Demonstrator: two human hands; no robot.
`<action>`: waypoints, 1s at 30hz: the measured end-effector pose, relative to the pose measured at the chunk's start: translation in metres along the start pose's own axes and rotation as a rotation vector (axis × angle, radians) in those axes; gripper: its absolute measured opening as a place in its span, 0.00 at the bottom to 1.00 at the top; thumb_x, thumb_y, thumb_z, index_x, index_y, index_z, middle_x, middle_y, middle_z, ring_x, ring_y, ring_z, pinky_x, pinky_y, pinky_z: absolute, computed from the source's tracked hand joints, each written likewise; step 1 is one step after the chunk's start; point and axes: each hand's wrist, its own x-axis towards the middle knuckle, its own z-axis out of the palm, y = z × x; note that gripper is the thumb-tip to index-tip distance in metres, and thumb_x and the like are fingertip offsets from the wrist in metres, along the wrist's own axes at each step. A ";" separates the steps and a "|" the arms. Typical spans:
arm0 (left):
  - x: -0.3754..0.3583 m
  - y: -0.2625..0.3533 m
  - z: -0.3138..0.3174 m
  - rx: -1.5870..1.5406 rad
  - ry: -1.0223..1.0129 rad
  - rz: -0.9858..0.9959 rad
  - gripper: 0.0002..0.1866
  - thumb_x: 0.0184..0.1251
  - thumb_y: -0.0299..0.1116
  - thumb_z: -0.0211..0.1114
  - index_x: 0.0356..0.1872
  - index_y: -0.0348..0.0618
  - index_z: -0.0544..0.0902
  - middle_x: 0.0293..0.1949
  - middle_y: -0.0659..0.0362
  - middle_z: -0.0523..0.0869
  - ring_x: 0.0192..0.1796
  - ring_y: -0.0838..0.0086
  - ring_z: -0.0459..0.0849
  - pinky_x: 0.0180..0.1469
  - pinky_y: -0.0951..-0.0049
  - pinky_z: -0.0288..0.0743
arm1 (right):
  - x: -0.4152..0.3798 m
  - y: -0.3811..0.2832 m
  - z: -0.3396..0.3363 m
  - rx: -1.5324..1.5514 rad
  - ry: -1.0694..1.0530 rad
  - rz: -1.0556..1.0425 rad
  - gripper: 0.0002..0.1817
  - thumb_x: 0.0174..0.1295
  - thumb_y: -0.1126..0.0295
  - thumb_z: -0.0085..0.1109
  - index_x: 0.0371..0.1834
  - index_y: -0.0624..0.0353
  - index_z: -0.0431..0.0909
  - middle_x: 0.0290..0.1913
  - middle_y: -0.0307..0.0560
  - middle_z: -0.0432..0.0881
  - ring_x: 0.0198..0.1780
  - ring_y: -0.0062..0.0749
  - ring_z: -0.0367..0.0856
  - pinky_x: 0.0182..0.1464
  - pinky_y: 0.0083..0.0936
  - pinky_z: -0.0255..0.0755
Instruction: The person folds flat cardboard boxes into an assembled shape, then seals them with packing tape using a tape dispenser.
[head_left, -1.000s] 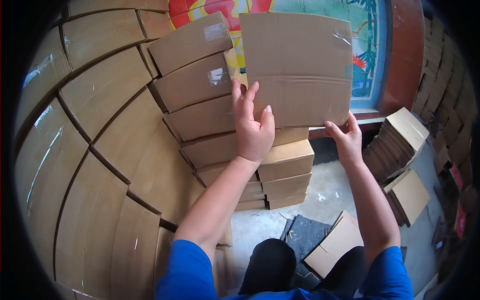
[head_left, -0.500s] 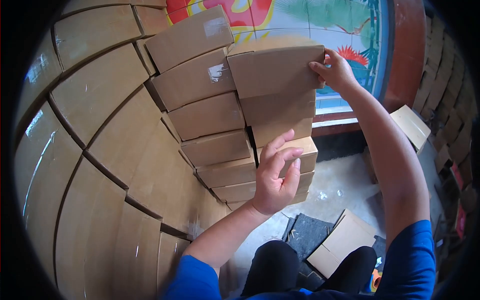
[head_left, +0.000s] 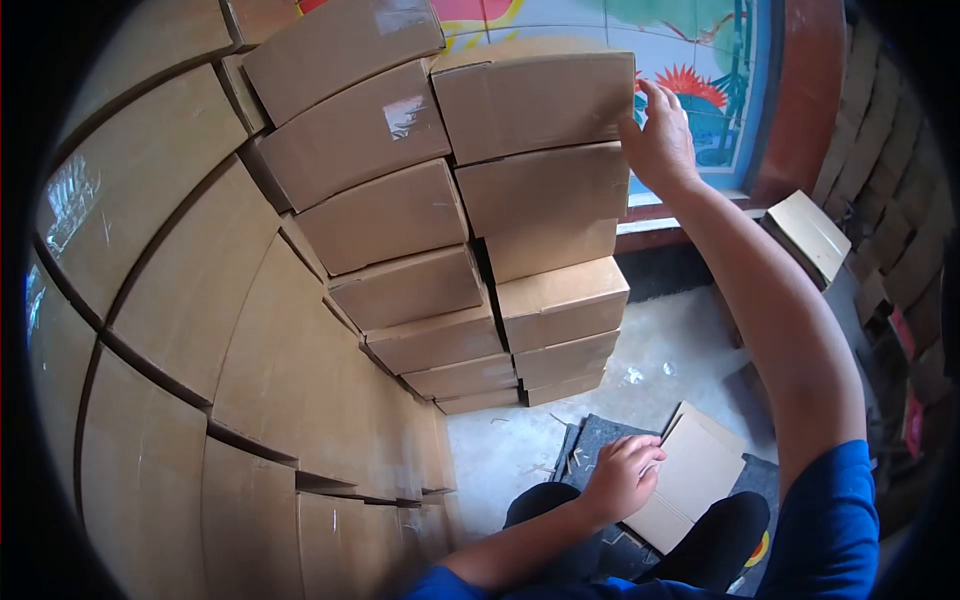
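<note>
My right hand is at the right end of the top cardboard box in the nearer stack. Its thumb is close to the box's front corner, and the fingers, slightly bent and apart, reach up past the side. Directly underneath sits another closed box, with more boxes below it. Low in front of my body, my left hand is loosely curved with nothing in it. In this view it overlaps the edge of a flattened cardboard piece on the floor by my knees.
A second column of boxes stands just left of the stack. Large cartons form a wall along the left. Behind is a painted tile wall with a brown frame. A light box lies at right, and dark matting covers some floor.
The top box has settled flush on the stack, and my right hand has loosened from its corner. My left hand has dropped from before the stack toward my knees. The view has shifted.
</note>
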 end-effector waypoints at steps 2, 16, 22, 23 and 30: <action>0.001 0.004 0.000 0.071 -0.023 0.175 0.08 0.63 0.28 0.65 0.42 0.44 0.85 0.54 0.57 0.83 0.58 0.62 0.80 0.65 0.59 0.67 | 0.005 -0.028 -0.002 0.005 0.014 -0.340 0.28 0.61 0.64 0.60 0.66 0.56 0.72 0.67 0.47 0.72 0.68 0.47 0.68 0.67 0.45 0.64; -0.007 -0.026 -0.037 -0.058 0.027 0.103 0.04 0.64 0.27 0.63 0.38 0.42 0.83 0.38 0.56 0.86 0.43 0.59 0.85 0.49 0.61 0.77 | 0.077 -0.201 0.071 -0.001 -0.153 -0.155 0.49 0.63 0.35 0.52 0.81 0.52 0.49 0.74 0.59 0.62 0.74 0.53 0.63 0.72 0.45 0.58; -0.013 -0.029 -0.050 -0.066 0.029 0.084 0.04 0.66 0.28 0.63 0.38 0.41 0.83 0.37 0.55 0.86 0.41 0.57 0.86 0.45 0.60 0.79 | 0.075 -0.220 0.079 0.017 -0.148 -0.062 0.48 0.63 0.33 0.50 0.82 0.42 0.49 0.71 0.59 0.64 0.72 0.53 0.65 0.70 0.45 0.61; -0.014 -0.029 -0.050 -0.068 0.031 0.088 0.04 0.66 0.28 0.63 0.38 0.41 0.83 0.37 0.55 0.86 0.41 0.57 0.86 0.45 0.60 0.79 | 0.075 -0.224 0.076 -0.045 -0.174 -0.056 0.46 0.63 0.33 0.49 0.82 0.38 0.49 0.70 0.58 0.64 0.71 0.52 0.66 0.70 0.45 0.61; -0.017 -0.029 -0.052 -0.083 -0.031 0.029 0.04 0.67 0.29 0.62 0.39 0.42 0.83 0.38 0.53 0.87 0.39 0.54 0.87 0.43 0.59 0.82 | 0.081 -0.239 0.061 -0.397 -0.286 -0.203 0.40 0.70 0.35 0.42 0.82 0.29 0.45 0.68 0.60 0.68 0.62 0.52 0.77 0.63 0.46 0.70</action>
